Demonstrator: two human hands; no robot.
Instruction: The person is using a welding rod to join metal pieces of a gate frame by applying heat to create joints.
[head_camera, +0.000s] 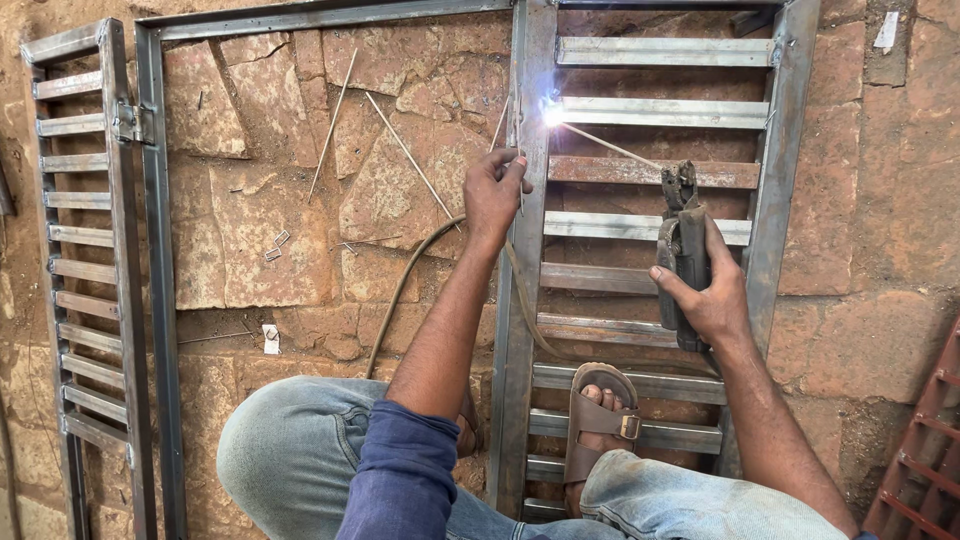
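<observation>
— Two knees in blue jeans (300, 450) sit nearest, with a foot in a brown sandal (598, 425) planted on the low slats of the steel frame (515, 330). What do the hands do beyond that?

— The right hand (712, 300) has its grip clenched around a dark electrode holder (683, 255), just right of the frame's middle. A thin welding rod (610, 148) runs from the holder's jaws up and left to a bright arc spark (551, 112) at the joint where a far slat meets the frame's left upright.

— And the other?

— The left hand (495, 190) rests on that same left upright, fingers curled around its edge, grasping it just below the spark. A cable (400, 290) curves from near that hand back toward the knees.

— What lies around the frame?

— Stone paving (270, 240) of reddish slabs carries it all. Spare rods (410, 155) lie loose on the stone, left of the hand, with small metal scraps (275, 245) further left. At the far left, a second slatted panel (85, 260) hangs by a hinge (130, 122) on a larger steel outline. A red grille (925, 450) shows at the near right corner.
</observation>
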